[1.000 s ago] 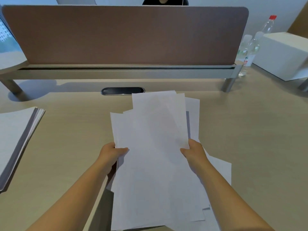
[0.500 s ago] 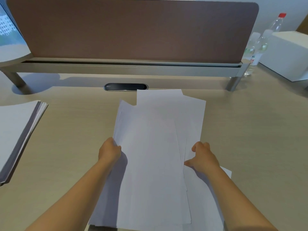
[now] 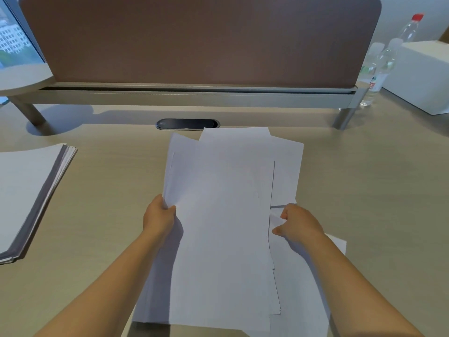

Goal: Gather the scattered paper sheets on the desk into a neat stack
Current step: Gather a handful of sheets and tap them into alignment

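Observation:
A loose bundle of white paper sheets (image 3: 223, 215) lies fanned out in the middle of the desk, its edges uneven and its top corners pointing different ways. My left hand (image 3: 159, 216) grips the bundle's left edge, thumb on top. On the right side my right hand (image 3: 300, 224) has its fingers curled round the edge of the sheets there. More sheets poke out under my right forearm.
A thick stack of paper (image 3: 29, 195) lies at the desk's left edge. A brown partition screen (image 3: 199, 42) on a raised shelf closes the back. A black cable grommet (image 3: 187, 123) sits just behind the sheets. Plastic bottles (image 3: 379, 66) and a white box (image 3: 422, 76) stand far right.
The sheets went from raised toward me to lying flatter on the desk. Both hands slid to the bundle's side edges, and the sheets drew closer together.

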`<control>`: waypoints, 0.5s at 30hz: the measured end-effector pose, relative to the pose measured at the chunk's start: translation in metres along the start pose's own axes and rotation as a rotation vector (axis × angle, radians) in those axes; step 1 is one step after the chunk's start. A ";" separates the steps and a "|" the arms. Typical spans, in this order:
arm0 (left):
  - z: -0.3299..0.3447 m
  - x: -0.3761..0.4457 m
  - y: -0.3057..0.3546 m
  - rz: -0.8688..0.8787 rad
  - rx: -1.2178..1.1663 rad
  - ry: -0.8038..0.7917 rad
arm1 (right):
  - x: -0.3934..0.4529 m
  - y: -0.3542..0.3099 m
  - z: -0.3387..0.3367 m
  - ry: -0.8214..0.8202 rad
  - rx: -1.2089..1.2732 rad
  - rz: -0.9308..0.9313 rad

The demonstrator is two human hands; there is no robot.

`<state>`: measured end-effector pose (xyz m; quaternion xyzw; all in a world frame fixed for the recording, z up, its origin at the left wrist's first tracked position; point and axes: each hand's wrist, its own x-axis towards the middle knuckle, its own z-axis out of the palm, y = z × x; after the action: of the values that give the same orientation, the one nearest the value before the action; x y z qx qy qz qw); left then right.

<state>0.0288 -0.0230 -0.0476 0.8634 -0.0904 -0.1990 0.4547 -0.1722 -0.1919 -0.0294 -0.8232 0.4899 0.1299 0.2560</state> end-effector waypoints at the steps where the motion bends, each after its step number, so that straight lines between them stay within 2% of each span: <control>1: -0.002 -0.001 0.001 0.014 -0.034 0.004 | 0.000 0.001 0.001 -0.003 0.111 -0.010; 5: -0.013 -0.002 0.010 0.064 -0.165 0.065 | 0.002 0.005 0.004 0.153 0.557 -0.034; 7: -0.017 0.001 0.013 0.064 -0.207 0.105 | 0.003 0.006 0.004 0.213 0.678 -0.055; 11: -0.020 0.010 0.013 0.032 -0.225 0.119 | 0.005 0.008 0.000 0.201 0.793 -0.086; 15: -0.014 0.015 0.007 0.003 -0.190 0.102 | 0.007 0.013 0.000 0.064 0.723 -0.107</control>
<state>0.0486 -0.0217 -0.0389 0.8254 -0.0491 -0.1618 0.5387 -0.1805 -0.2018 -0.0363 -0.7075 0.4681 -0.0910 0.5216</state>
